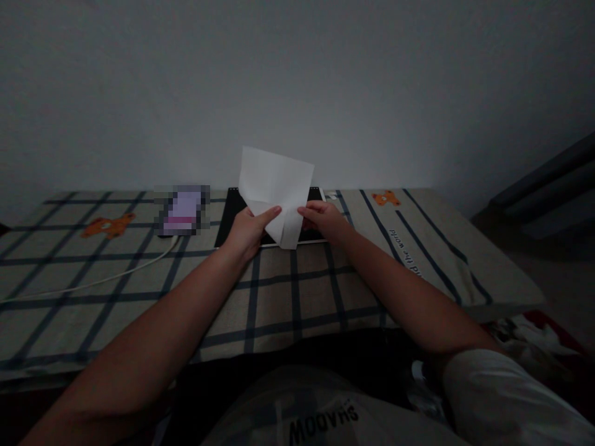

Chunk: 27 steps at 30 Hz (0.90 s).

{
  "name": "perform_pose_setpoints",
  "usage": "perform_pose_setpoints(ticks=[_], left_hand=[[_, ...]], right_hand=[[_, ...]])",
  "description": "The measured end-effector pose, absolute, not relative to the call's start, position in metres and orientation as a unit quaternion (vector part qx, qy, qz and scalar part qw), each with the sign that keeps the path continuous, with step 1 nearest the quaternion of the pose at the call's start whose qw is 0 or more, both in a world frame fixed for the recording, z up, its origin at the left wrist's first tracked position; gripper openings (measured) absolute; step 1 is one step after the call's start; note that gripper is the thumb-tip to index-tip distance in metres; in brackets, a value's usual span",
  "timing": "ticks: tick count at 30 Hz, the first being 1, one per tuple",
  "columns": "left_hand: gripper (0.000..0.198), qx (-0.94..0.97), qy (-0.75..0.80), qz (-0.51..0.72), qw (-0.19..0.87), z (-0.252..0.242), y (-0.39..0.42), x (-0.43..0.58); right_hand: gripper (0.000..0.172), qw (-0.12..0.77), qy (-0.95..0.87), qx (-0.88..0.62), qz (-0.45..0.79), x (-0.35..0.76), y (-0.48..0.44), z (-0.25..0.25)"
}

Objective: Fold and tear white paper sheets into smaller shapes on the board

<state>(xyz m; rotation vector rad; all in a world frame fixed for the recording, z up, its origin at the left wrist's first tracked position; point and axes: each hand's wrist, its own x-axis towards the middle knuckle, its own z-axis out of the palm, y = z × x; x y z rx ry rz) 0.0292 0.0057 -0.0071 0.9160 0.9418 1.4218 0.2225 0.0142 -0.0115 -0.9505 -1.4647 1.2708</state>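
A sheet of white paper (277,179), creased and partly folded toward its lower end, is held up above the table. My left hand (251,230) grips its lower left side, thumb lying across the front. On the right edge, my right hand (325,218) pinches the paper between thumb and fingers. Behind and below the sheet lies a black pad with a row of binding holes along its top (230,214). The paper hides most of that pad.
A checked tablecloth (297,291) with bear prints covers the table, which stands against a pale wall (297,80). To the left lies a lit phone (183,207) with a white cable (125,271). A red container (553,328) with crumpled white material sits low at the right.
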Motion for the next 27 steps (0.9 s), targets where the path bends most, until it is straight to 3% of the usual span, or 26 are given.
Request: perform_pose_setpoints(ticks=[6,10,19,27], left_hand=[[0.065,0.42,0.405,0.606,0.541,-0.01,-0.004,0.041],[0.059,0.422,0.408,0.603,0.54,-0.008,-0.007,0.043],[0.028,0.413,0.398,0.589,0.57,0.008,0.002,0.022],[0.031,0.397,0.428,0.605,0.541,0.003,0.004,0.024]], right_hand=[[0.046,0.456,-0.608,-0.381,0.527,0.218,0.01,-0.012],[0.053,0.464,-0.603,-0.384,0.524,0.217,0.012,-0.015],[0.047,0.479,-0.577,-0.399,0.527,0.228,0.025,-0.027],[0.045,0.496,-0.567,-0.395,0.526,0.221,0.012,-0.011]])
